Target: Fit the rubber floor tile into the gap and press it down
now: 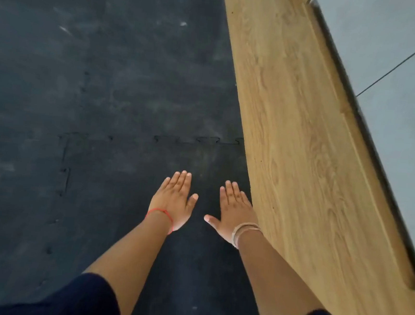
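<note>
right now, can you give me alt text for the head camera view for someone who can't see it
Both hands lie flat, palms down, on a dark rubber floor tile: the left hand with a red thread at the wrist, the right hand beside a wooden floor strip. Interlocking seams run ahead of the fingers and to the left.

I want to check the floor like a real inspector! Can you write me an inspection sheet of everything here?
Surface: dark rubber floor, dusty, with pale scuffs.
Job's things: tile lies flat in place; jigsaw seams show along its far and left edges, with a few small openings in them.
Clutter: small white specks on the far floor.
Hands: left hand and right hand lie flat and open, palms down on the tile, holding nothing; the right is beside the board.
Cables: nothing seen.
Surroundings: wood-grain board runs along the tile's right side; grey panels lie beyond it.
</note>
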Demonstrator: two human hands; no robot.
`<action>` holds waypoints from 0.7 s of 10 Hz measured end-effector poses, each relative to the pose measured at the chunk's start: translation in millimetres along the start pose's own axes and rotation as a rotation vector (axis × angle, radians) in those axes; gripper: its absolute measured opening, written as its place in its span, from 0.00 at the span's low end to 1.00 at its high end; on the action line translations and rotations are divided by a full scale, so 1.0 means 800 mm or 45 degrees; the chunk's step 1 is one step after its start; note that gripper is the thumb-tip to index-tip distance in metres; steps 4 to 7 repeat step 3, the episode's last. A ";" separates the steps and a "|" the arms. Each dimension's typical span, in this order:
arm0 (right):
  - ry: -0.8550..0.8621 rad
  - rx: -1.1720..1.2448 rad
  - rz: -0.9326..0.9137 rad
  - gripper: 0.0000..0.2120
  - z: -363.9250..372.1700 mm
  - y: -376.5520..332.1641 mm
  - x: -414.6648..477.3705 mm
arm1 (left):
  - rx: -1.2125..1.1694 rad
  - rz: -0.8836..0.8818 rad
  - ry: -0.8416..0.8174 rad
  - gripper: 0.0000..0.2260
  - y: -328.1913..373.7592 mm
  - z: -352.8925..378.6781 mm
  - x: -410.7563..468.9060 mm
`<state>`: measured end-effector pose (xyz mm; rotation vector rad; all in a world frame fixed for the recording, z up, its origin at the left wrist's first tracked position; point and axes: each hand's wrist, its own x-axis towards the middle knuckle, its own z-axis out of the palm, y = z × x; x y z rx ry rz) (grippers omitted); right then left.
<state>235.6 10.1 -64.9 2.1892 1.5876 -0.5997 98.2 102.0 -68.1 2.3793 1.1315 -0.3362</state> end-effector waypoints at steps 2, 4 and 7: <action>0.535 0.255 -0.253 0.31 -0.264 -0.007 -0.176 | -0.195 0.245 0.534 0.23 0.125 -0.270 -0.095; 0.767 0.508 -0.324 0.22 -0.396 -0.006 -0.284 | -0.250 0.357 0.670 0.22 0.185 -0.413 -0.138; 0.767 0.508 -0.324 0.22 -0.396 -0.006 -0.284 | -0.250 0.357 0.670 0.22 0.185 -0.413 -0.138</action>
